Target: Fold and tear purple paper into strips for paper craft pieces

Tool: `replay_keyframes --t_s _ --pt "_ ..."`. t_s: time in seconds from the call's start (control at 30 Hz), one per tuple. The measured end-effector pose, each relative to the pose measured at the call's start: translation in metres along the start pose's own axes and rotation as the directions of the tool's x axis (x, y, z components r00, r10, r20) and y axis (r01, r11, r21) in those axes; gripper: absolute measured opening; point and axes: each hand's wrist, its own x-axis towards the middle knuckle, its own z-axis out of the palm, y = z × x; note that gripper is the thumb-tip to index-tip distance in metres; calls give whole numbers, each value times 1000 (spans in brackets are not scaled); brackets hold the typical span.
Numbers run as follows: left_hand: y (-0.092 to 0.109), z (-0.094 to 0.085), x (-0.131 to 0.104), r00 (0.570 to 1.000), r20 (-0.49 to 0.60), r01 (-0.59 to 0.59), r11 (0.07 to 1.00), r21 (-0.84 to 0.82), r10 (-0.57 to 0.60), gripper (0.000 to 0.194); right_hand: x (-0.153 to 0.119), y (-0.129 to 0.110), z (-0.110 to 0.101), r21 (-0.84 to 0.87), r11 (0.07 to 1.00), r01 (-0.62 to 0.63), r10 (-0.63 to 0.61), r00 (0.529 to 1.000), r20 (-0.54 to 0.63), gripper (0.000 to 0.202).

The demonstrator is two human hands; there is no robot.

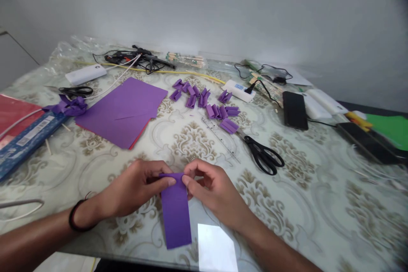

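Note:
A purple paper strip [176, 219] hangs from both hands near the table's front edge, its top edge bent over in a narrow fold. My left hand [140, 185] pinches the upper left of the strip, thumb in front. At the upper right corner my right hand [212, 182] grips it between thumb and fingers. Beyond the hands lie several small folded purple paper pieces [204, 97] in a loose cluster. Purple sheets [123, 110] with a red one beneath rest to the left. Black-handled scissors [263, 153] and a clear ruler [221, 140] are to the right.
A power strip [239, 90] with a black plug sits at the back. Phones [295, 110], white power banks and green paper [389, 129] occupy the right. Another pair of scissors [76, 91], crumpled purple paper [68, 105] and a blue box [32, 138] stand left. Cables [140, 59] run along the back.

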Motion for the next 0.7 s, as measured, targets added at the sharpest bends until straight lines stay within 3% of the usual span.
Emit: replay_keyframes --t_s 0.17,0.37,0.5,0.7 --pt "5 4 -4 999 35 -34 996 81 31 20 3 5 5 43 999 -25 24 1000 10 19" --pt "5 4 -6 994 -35 -98 990 106 102 20 4 3 6 56 998 3 -3 1000 2 17" --pt "6 3 -6 992 -3 -123 981 147 124 23 3 2 5 54 999 4 -6 1000 31 17" --pt "5 5 -8 965 40 -259 923 283 258 23 3 4 6 31 999 -37 35 996 77 17"
